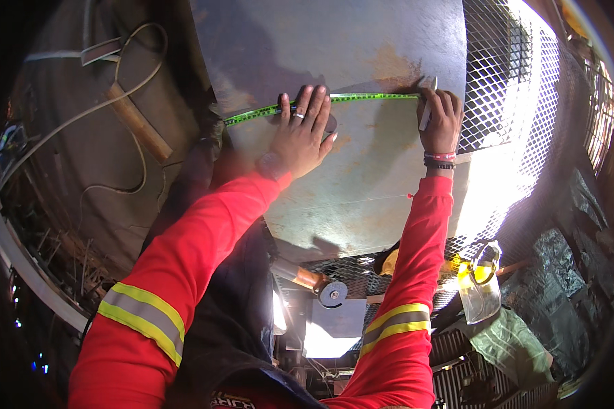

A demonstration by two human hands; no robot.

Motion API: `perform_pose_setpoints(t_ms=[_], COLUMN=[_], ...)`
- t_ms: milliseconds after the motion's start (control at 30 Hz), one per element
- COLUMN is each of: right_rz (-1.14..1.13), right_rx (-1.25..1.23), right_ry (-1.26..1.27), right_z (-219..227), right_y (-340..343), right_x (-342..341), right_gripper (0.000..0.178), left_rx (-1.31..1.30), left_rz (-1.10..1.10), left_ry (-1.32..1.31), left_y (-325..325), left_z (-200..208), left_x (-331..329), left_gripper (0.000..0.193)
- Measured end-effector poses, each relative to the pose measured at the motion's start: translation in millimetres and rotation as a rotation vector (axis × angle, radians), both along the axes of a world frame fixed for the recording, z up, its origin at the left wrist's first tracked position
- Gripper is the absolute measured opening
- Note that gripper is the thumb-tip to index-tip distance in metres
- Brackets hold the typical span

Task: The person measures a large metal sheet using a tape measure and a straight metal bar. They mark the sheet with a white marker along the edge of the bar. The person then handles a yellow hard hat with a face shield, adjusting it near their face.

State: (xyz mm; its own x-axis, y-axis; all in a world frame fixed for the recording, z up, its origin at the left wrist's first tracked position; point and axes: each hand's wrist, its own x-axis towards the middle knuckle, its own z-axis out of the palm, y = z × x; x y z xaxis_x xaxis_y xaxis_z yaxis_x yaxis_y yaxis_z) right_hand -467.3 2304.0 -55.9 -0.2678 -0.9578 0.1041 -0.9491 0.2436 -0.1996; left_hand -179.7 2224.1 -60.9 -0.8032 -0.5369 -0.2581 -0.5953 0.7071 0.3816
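Observation:
A large grey steel plate (361,170) with rust patches fills the middle of the view. A green measuring tape (252,114) lies across it from left to right. My left hand (303,133) is pressed flat on the tape, fingers spread, a ring on one finger. My right hand (442,119) holds a white marking stick (426,116) with its tip at the tape's right end, near the plate's right edge. Both sleeves are red with reflective bands.
Expanded metal mesh (505,75) lies to the right of the plate and below it. An angle grinder (317,283) rests under the plate's near edge. A clear face shield (481,286) sits at lower right. A wooden handle (140,123) and cables (89,112) lie at the left.

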Motion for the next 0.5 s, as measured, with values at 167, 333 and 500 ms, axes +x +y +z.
perform_pose_setpoints(t_ms=[167,333,500], right_rz=[-0.03,-0.048,-0.074], right_rx=[-0.07,-0.085,-0.105], right_ry=[-0.07,-0.073,-0.081], right_z=[1,2,31], right_y=[3,0,-11], right_x=[3,2,20], right_gripper=[0.032,0.035,0.028], left_rx=[-0.005,-0.025,-0.024], left_rz=[0.007,0.021,0.049], left_ry=[-0.002,-0.015,-0.034], left_y=[2,4,3], left_z=[-3,-3,3], left_x=[2,-2,-6], left_gripper=[0.073,0.07,0.072])
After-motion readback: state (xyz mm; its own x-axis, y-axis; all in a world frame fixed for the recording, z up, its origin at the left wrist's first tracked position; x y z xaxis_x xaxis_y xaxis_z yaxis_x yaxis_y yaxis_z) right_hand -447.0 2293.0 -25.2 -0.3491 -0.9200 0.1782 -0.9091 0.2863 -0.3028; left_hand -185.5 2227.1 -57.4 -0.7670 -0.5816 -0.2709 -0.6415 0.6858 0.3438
